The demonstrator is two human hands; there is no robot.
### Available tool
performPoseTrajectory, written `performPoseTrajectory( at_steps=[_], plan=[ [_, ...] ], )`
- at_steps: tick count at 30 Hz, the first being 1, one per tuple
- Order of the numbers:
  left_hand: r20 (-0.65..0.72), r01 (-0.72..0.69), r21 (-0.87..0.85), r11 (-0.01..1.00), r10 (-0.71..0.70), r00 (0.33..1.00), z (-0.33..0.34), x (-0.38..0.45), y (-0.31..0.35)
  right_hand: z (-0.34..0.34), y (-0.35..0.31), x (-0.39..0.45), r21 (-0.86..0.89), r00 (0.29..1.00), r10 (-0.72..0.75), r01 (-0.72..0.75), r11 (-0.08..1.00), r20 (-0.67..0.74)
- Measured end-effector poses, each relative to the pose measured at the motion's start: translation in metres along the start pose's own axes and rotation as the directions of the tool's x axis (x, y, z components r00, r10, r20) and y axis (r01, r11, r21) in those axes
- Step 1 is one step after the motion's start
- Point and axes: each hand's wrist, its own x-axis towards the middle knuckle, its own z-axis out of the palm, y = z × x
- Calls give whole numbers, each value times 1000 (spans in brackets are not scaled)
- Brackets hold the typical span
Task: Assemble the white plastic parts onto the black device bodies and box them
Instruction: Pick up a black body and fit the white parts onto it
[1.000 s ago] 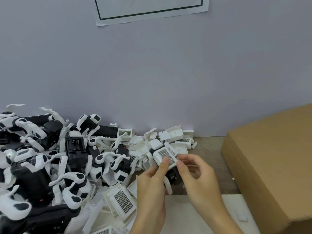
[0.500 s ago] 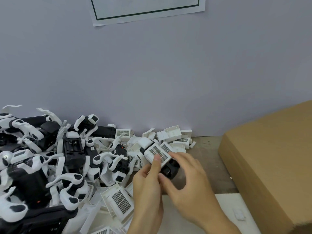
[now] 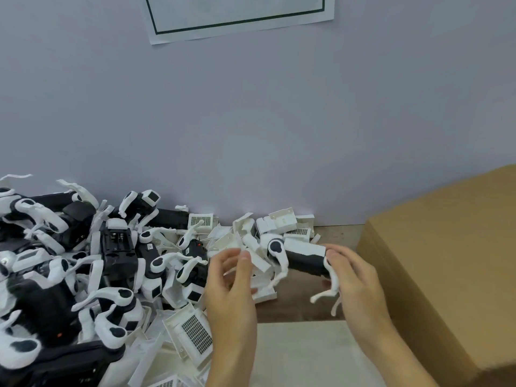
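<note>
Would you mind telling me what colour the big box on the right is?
Plain brown cardboard box, best seen in the head view.

A pale lilac wall fills the far side of the scene, plain and smooth. High on it, at the top edge of the view, hangs a white sheet of paper with a dark green frame line printed on it; only its lower part is visible and its bottom edge is a little tilted. Under the wall there is a brown worn table top. On the near part of the table lies a flat whitish mat, and its far edge runs from left to right across the table
</note>
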Motion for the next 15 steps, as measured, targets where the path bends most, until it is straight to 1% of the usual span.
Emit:
performPoseTrajectory(
  at_steps=[1, 3, 4, 5, 6, 7, 8, 9, 10, 11, 12, 13, 15],
  plan=[
    [76, 44, -30, 999, -42, 996, 1, -1, 0, -3, -1, 1, 55, 997, 61, -63, 996, 50],
    [235, 161, -75, 984, -139, 962, 2, -4, 1, -4, -2, 1, 109, 963, 219, -238, 965, 160],
    [284, 198, -94, 976, -164, 945, 3, -5, 2, -3, -2, 4, 86, 936, 290, -312, 946, 201],
    [303, 204, -112, 973, -162, 939, 2, -4, 2, -3, 0, 6, 54, 905, 349, -372, 927, 243],
    [298, 195, -122, 973, -152, 943, 1, -3, 3, -4, 2, 6, 9, 873, 380, -402, 916, 306],
    [287, 185, -130, 974, -141, 947, 0, -2, 2, -10, 8, 3, -6, 834, 354, -388, 922, 424],
    [278, 180, -135, 974, -137, 951, 0, -1, 2, -13, 8, -1, -12, 808, 336, -378, 926, 485],
    [272, 177, -135, 975, -135, 953, -1, 0, 2, -13, 3, -1, -35, 796, 333, -366, 930, 506],
    [263, 173, -133, 976, -133, 956, -2, 0, 2, -8, -2, 2, -93, 820, 340, -336, 937, 461],
    [254, 167, -130, 977, -130, 958, -1, -1, 3, -5, -5, 4, -136, 866, 311, -279, 950, 391],
    [245, 160, -120, 980, -127, 961, -1, -1, 4, -5, -9, 4, -168, 911, 249, -203, 965, 328],
    [240, 152, -107, 983, -123, 963, -1, -2, 5, -8, -10, 2, -202, 936, 179, -121, 972, 302],
    [231, 142, -92, 986, -118, 966, -1, -2, 6, -15, -18, -1, -316, 935, 71, 45, 948, 346]
  ],
)
